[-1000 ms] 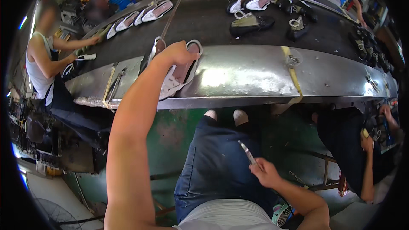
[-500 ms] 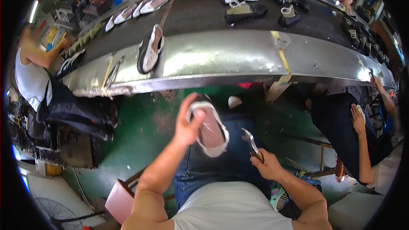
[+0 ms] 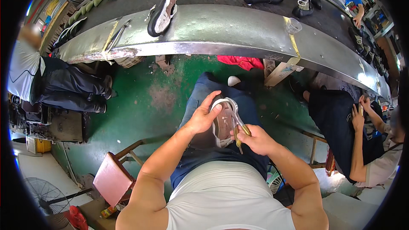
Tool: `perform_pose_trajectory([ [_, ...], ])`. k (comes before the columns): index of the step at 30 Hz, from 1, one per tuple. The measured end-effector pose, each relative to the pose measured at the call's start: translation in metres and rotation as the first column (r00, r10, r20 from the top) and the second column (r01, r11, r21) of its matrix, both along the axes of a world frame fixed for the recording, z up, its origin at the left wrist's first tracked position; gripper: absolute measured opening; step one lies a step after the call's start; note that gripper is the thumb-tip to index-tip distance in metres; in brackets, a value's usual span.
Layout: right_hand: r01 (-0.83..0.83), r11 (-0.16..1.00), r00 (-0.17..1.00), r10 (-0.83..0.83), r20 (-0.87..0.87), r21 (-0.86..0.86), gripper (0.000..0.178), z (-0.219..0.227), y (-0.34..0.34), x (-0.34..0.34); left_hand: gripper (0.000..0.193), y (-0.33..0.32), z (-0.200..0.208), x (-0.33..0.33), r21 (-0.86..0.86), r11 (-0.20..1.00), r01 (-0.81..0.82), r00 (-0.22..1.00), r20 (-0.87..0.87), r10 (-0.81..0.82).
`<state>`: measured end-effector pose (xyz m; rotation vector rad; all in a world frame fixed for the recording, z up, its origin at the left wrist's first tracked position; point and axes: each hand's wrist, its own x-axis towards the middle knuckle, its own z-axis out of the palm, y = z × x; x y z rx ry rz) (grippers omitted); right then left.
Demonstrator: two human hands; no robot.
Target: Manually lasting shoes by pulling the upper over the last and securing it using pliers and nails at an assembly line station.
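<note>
My left hand (image 3: 204,117) grips an unfinished shoe (image 3: 223,127) above my lap, thumb pressed on its upper end. Its pinkish-brown bottom faces up, with a white edge folded around the rim. In my right hand (image 3: 257,139) are shoemaker's pincers (image 3: 237,118) with a curved metal head and yellowish handles, which stand apart. The pincers' head lies against the shoe's right rim; whether the jaws pinch the edge I cannot tell.
A metal-edged conveyor bench (image 3: 221,23) runs across ahead, carrying several shoes, one (image 3: 163,15) at its near edge. Co-workers sit left and right. A pink-topped stool (image 3: 113,179) stands at lower left, a fan (image 3: 44,196) beyond it. Red cloth (image 3: 240,62) lies under the bench.
My right hand has brought the pincers left onto the shoe's rim, their handles now spread. The shoe has moved slightly right and up in the picture. The whole view has tilted lower.
</note>
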<state>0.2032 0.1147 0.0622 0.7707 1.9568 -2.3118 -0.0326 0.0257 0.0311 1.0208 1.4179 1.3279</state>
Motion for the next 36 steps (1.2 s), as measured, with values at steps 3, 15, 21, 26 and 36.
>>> perform_pose_trajectory([
  [3, 0.008, 0.992, 0.998, -0.001, 0.059, -0.124, 0.024, 0.011, 0.007, -0.008, 0.051, 0.0, 0.0, -0.006, -0.028, 0.999, -0.026, 0.99, -0.142, 0.022],
  [15, 0.145, 0.522, 0.989, -0.077, -0.123, 0.84, 0.025, -0.062, 0.018, -0.023, 0.047, 0.006, -0.032, -0.014, 0.038, 0.995, -0.09, 0.996, -0.004, 0.09],
  [21, -0.253, 0.476, 0.941, -0.08, 0.328, 0.842, 0.017, 0.017, -0.008, -0.012, 0.053, 0.002, -0.008, 0.002, -0.024, 0.995, -0.102, 0.961, 0.255, 0.105],
  [26, -0.242, 0.504, 0.946, -0.068, 0.317, 0.829, 0.024, 0.033, -0.007, -0.006, 0.059, 0.014, -0.006, 0.006, -0.113, 0.97, -0.217, 0.884, 0.399, 0.245],
  [36, 0.171, 0.807, 0.977, -0.213, 0.008, 0.565, 0.022, -0.002, 0.01, 0.073, 0.104, 0.009, 0.095, 0.003, 0.649, 0.706, 0.282, 0.715, -0.633, 0.296],
])
